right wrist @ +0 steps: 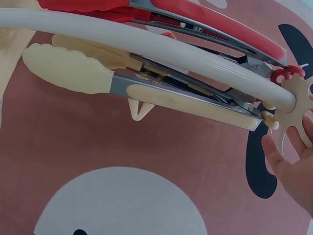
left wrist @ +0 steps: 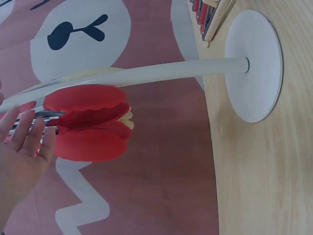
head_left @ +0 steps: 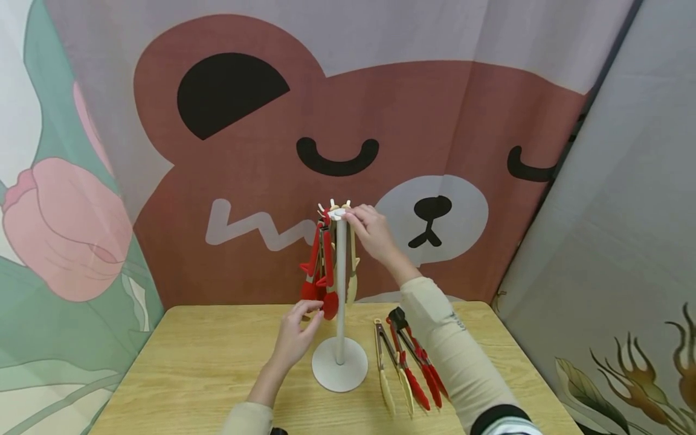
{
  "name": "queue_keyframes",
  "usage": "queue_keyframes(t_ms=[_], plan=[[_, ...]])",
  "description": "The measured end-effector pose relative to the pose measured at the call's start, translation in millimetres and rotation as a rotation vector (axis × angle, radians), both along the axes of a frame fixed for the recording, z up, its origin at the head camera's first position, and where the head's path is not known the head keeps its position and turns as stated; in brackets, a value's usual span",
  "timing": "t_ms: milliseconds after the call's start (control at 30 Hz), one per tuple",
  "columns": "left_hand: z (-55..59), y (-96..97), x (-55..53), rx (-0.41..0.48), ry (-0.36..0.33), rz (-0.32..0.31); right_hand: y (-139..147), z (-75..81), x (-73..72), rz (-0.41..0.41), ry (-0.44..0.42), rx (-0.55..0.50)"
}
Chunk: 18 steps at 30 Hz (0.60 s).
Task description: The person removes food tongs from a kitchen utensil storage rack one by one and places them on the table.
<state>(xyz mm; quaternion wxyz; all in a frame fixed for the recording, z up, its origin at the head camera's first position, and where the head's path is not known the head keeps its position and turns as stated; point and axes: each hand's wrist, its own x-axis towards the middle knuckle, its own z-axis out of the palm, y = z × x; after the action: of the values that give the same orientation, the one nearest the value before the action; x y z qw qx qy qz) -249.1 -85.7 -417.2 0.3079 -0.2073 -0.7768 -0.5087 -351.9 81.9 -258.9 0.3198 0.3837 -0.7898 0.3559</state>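
A white stand point(head_left: 341, 284) with a hooked disc point(right wrist: 288, 105) on top stands upright. Red tongs point(head_left: 328, 272) and cream tongs point(right wrist: 195, 104) hang from its hooks. High up, my right hand point(head_left: 372, 232) pinches the hooked disc's edge, its thumb beside the cream tongs' loop and some fingers behind the disc. My left hand point(head_left: 296, 335) is at the lower ends of the red tongs in the head view, fingers loosely extended and gripping nothing. In the left wrist view those fingers overlap the tongs' metal arms; whether they touch is unclear.
Right of the stand's round base point(head_left: 339, 365), cream tongs point(head_left: 387, 368) and red tongs point(head_left: 418, 362) lie on the wooden table point(head_left: 206, 362), partly beside my right forearm. Behind the table hangs a curtain point(head_left: 413, 121) printed with a bear.
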Motion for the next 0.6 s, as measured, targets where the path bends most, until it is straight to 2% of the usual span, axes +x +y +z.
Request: queue_keyframes(t_ms=[300,600], plan=[[-2.4,4.1,-4.2,0.038,-0.111,0.009,-0.4,-2.9,-1.0,0.0,-0.005,-0.02],[-1.5,10.7,-11.0,0.033,-0.138,-0.004,-0.5,-0.8,0.8,-0.002,-0.021,-0.015]])
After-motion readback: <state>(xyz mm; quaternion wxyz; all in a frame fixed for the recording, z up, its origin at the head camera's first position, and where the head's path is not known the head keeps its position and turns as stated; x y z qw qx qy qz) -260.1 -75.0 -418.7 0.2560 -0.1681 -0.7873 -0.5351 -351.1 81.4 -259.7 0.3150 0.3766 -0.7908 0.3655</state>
